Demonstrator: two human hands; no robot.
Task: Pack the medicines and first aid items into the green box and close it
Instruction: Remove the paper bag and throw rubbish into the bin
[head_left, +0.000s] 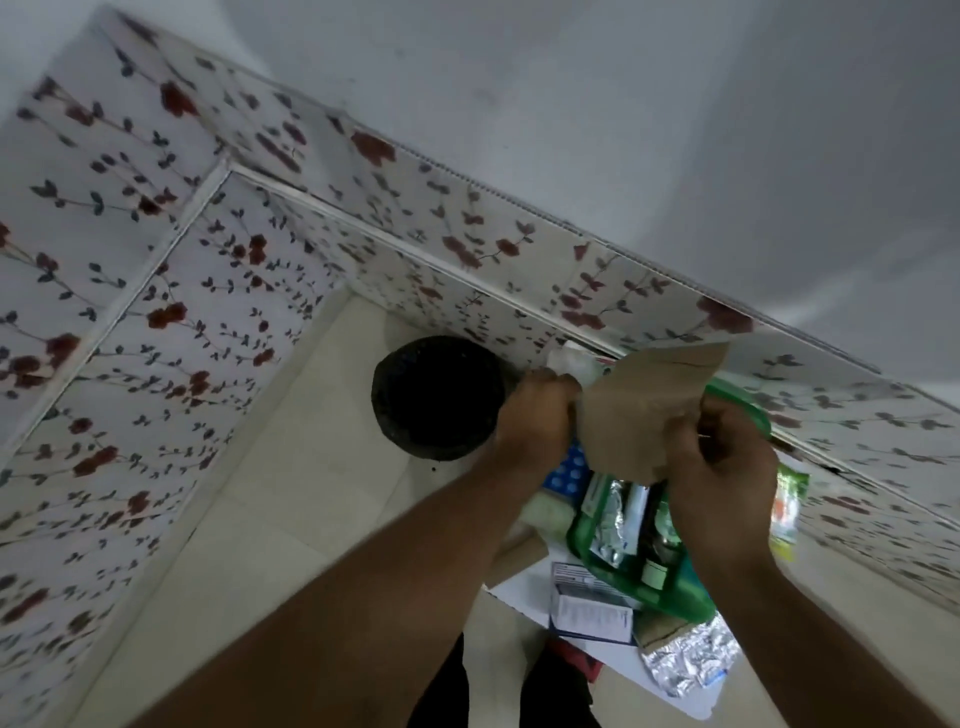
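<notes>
Held: crumpled brown paper packet (649, 410), pinched at opposite edges by left hand (535, 421) and right hand (727, 467), both clenched on the paper; raised directly above the box, probably for folding flat or lowering in.

Below the grip: open green plastic box (670, 587) on the floor, lid not closed, green rim partly hidden behind the right hand. Contents visible: silver foil blister strip (613, 525), white tube (639, 512), small dark bottle with pale label (655, 569); stood on edge, seemingly to save room.

Beside the box, still unpacked: blue blister pack with pale pills (569, 475), white and blue printed carton (589, 605), loose foil strip (691, 660), green and orange sachet (789, 509).

Beyond: round black stone bowl (439, 397) on pale floor tiles (270, 519), against floral-patterned wall panels (156, 260). Packing judged partway.
</notes>
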